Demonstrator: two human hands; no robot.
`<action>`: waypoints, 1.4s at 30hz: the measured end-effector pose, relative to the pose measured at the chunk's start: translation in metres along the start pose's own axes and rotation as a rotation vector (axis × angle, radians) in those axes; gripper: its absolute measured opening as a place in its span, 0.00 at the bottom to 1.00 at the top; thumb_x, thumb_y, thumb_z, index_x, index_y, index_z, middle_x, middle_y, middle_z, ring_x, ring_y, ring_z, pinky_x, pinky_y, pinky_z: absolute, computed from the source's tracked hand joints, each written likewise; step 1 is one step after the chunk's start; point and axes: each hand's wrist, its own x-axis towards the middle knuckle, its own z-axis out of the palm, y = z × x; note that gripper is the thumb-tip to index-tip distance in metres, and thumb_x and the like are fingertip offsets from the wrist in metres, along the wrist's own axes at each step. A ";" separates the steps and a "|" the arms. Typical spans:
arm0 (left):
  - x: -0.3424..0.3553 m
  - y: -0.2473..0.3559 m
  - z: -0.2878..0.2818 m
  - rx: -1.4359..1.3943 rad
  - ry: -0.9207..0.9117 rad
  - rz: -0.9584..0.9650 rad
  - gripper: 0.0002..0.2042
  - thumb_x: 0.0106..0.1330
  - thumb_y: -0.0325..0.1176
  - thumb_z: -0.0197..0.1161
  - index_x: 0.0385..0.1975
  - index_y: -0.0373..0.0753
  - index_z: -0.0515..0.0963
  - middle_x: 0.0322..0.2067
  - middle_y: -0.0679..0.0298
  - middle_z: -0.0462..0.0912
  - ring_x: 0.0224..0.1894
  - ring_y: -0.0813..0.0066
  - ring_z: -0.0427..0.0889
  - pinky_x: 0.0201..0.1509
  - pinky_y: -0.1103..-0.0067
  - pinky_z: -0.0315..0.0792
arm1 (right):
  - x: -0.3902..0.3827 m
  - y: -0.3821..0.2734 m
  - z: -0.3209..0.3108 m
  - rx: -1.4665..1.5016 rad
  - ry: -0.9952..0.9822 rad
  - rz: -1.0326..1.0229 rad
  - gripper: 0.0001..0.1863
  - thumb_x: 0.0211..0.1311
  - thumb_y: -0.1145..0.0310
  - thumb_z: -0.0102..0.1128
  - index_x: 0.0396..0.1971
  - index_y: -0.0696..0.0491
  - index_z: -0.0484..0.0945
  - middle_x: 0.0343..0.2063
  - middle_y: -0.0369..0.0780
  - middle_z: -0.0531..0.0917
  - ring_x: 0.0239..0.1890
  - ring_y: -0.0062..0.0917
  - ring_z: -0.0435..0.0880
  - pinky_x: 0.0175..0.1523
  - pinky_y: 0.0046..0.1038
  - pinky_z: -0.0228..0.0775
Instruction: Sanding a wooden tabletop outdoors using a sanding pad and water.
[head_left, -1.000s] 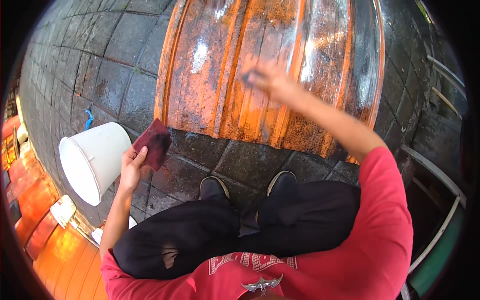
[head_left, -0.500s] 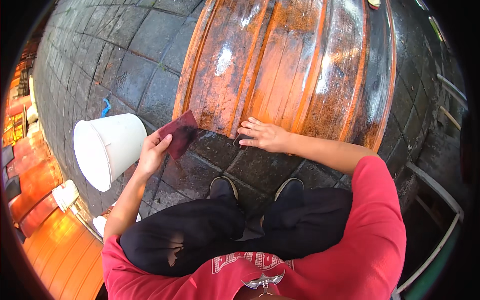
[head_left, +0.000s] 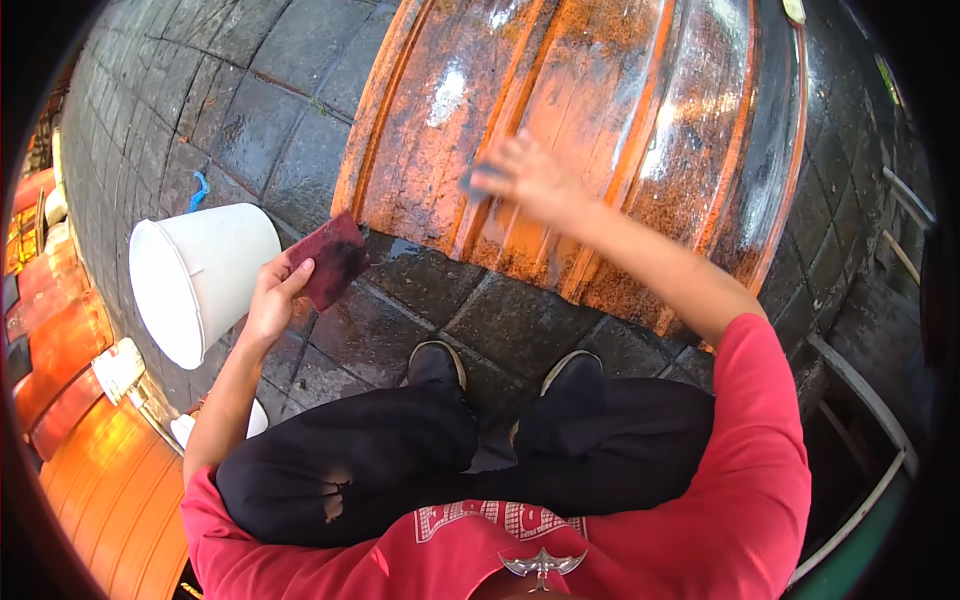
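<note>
My left hand (head_left: 268,305) pinches a thin maroon scouring pad (head_left: 335,265) by its left edge. The pad has a dark, wet-looking patch and hangs off the left near corner of a ribbed orange roofing sheet (head_left: 590,110). My right hand (head_left: 545,185), smeared by motion, is over the sheet's near part. Its fingers are round a small dark grey piece (head_left: 484,184), whose kind I cannot make out. Wet glare and dark, blotchy grime cover the sheet.
At the left a white bucket (head_left: 215,265) lies tipped on its side, a blue strip (head_left: 199,190) behind it. More orange sheets (head_left: 125,500) and a dirty white brush (head_left: 120,370) are at the lower left. Grey metal bars (head_left: 870,400) stand at the right. Dark paving tiles (head_left: 390,325) are wet.
My right hand has moved from the sheet's near edge farther up onto it, with the dark piece. My left hand still holds the maroon pad. The view has shifted slightly.
</note>
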 end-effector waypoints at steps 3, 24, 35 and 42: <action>0.006 0.007 0.004 0.037 -0.064 0.048 0.17 0.76 0.34 0.53 0.57 0.29 0.73 0.48 0.61 0.83 0.48 0.77 0.81 0.54 0.79 0.73 | 0.021 0.069 -0.027 -0.263 0.055 0.305 0.24 0.61 0.78 0.60 0.55 0.39 0.78 0.57 0.39 0.78 0.63 0.33 0.73 0.73 0.38 0.62; -0.002 -0.007 0.010 -0.059 -0.062 0.032 0.18 0.75 0.33 0.53 0.58 0.28 0.72 0.50 0.60 0.82 0.49 0.76 0.81 0.56 0.78 0.73 | -0.065 -0.030 0.063 0.187 0.123 -0.130 0.22 0.78 0.57 0.34 0.58 0.48 0.76 0.50 0.45 0.78 0.58 0.35 0.76 0.70 0.39 0.66; 0.000 -0.004 0.008 -0.063 -0.047 0.097 0.18 0.75 0.32 0.53 0.58 0.26 0.71 0.51 0.58 0.82 0.50 0.74 0.81 0.58 0.77 0.73 | -0.075 -0.055 0.043 0.216 -0.073 -0.342 0.18 0.74 0.64 0.45 0.59 0.46 0.76 0.59 0.46 0.77 0.65 0.38 0.72 0.73 0.39 0.60; -0.011 0.003 0.009 -0.071 -0.045 0.140 0.17 0.75 0.32 0.54 0.58 0.27 0.72 0.47 0.62 0.83 0.45 0.80 0.81 0.50 0.80 0.73 | -0.051 0.016 0.001 0.200 -0.191 0.139 0.20 0.74 0.56 0.45 0.63 0.40 0.72 0.51 0.43 0.78 0.57 0.36 0.74 0.67 0.36 0.67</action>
